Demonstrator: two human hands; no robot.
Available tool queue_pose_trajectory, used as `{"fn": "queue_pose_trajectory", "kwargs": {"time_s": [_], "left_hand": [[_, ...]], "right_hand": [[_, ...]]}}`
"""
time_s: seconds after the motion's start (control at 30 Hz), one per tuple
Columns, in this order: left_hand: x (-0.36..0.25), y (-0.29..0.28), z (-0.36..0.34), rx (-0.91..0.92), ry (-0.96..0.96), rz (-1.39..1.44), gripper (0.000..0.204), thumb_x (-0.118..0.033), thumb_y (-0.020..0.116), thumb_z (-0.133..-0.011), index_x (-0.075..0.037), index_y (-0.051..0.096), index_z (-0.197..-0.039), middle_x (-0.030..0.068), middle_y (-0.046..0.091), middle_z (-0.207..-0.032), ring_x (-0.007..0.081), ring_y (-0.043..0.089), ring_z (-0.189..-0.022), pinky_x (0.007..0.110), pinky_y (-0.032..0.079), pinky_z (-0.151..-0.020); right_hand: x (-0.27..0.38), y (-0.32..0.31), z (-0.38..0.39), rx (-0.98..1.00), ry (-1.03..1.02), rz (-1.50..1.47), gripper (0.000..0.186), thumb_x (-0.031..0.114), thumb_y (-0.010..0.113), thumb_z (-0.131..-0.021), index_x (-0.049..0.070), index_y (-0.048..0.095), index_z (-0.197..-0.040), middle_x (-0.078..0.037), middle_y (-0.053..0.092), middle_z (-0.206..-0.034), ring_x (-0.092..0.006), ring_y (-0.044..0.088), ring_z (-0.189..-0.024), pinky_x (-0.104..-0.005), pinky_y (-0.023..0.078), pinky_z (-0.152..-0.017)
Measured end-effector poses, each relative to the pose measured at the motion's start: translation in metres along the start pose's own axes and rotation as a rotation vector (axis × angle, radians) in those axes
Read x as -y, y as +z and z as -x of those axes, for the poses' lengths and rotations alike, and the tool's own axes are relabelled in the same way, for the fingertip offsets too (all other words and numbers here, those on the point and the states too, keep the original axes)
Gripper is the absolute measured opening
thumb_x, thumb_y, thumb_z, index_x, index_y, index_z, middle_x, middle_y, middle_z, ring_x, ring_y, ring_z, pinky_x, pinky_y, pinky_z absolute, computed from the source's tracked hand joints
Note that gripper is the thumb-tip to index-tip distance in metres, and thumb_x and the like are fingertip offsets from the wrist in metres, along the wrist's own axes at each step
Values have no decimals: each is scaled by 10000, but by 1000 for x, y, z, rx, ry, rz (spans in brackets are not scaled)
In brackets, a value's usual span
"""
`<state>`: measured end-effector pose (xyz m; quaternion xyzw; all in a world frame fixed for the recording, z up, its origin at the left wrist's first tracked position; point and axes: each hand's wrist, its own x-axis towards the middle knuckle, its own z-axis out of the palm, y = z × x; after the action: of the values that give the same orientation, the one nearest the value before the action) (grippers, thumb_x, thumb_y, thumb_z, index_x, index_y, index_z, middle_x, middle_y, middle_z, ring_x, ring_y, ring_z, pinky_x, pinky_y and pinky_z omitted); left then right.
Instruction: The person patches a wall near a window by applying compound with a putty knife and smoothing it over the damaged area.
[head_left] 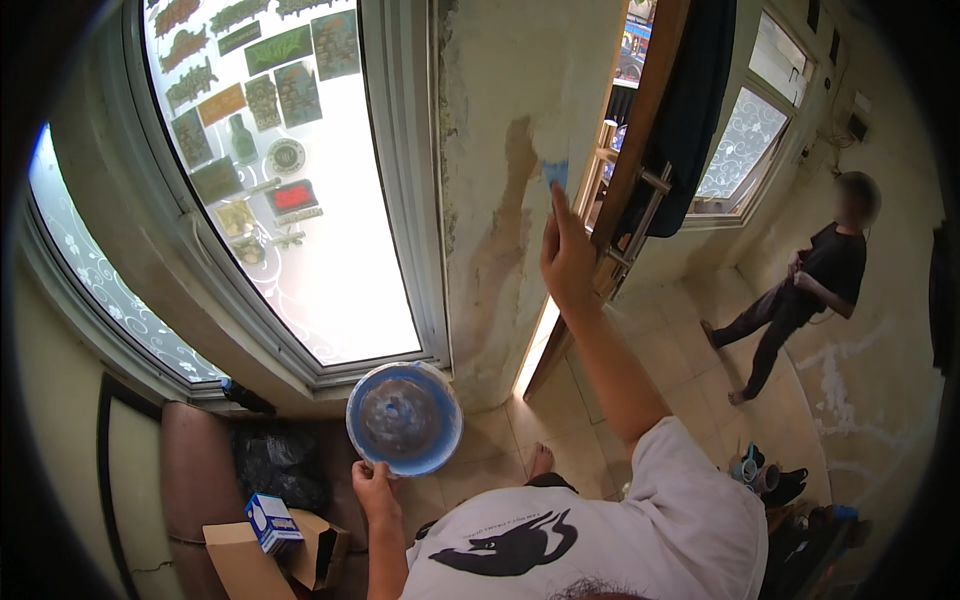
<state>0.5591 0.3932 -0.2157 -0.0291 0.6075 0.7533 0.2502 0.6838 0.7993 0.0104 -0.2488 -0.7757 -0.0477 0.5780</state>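
My right hand (pixel 568 255) reaches up to the wall strip (pixel 480 200) between the window and the open door. Its fingers close on a small flat blue scraper (pixel 555 172), whose wide end lies against the wall. Damp brown patches mark the plaster just left of it. Lower down, my left hand (pixel 375 488) grips the near rim of a round blue basin (pixel 405 415). Grey-white residue coats the basin's inside and edge; how much it holds I cannot tell.
Beside the basin stands a brown couch (pixel 190 470) with a black plastic bag (pixel 280 465), an open cardboard box (pixel 240 560) and a blue-white carton (pixel 272 523). A wooden-edged door (pixel 630 150) stands right of my hand. Farther right, another person (pixel 815 280) is on the tiled floor.
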Motion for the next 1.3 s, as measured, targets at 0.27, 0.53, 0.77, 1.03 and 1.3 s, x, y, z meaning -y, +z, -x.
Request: {"fn": "queue_pose_trajectory", "kwargs": {"time_s": [0.27,0.53,0.77,1.03,1.3], "left_hand": [[4,2,0,19,9,-22,169,-23,616,-900,-32,491,-1015,84,588,-968,174,656,-831,392,652,-665],[3,-5,-1,10,2,-17,164,-17,605,-906,-23,494,-1027,95,588,-982,184,659,-830,393,653,-673],[-4,-3,0,19,17,-35,166,-22,600,-909,-19,489,-1033,98,588,-997,188,654,-836,392,651,-687],[-6,-3,-1,5,6,-16,160,-15,599,-907,-27,483,-1016,82,574,-974,183,647,-857,402,653,-682],[-8,-2,-2,3,10,-23,164,-18,605,-901,-31,482,-1008,75,554,-958,171,635,-836,410,656,-687]], "right_hand": [[-10,28,-1,145,40,112,655,85,570,-956,186,327,-1556,-152,552,-833,-318,616,-624,-425,544,-535],[7,3,12,31,7,-21,549,32,545,-981,120,425,-1510,-134,567,-789,-294,613,-671,-386,507,-591],[10,27,-27,86,54,16,625,42,571,-957,188,387,-1537,-147,564,-812,-305,606,-634,-426,515,-565],[13,14,48,222,117,-103,560,32,549,-980,82,397,-1516,-191,638,-1010,-336,671,-835,-390,548,-717],[1,-10,-35,58,139,-137,476,49,539,-1007,71,464,-1476,-208,676,-1035,-302,678,-849,-368,530,-754]]}}
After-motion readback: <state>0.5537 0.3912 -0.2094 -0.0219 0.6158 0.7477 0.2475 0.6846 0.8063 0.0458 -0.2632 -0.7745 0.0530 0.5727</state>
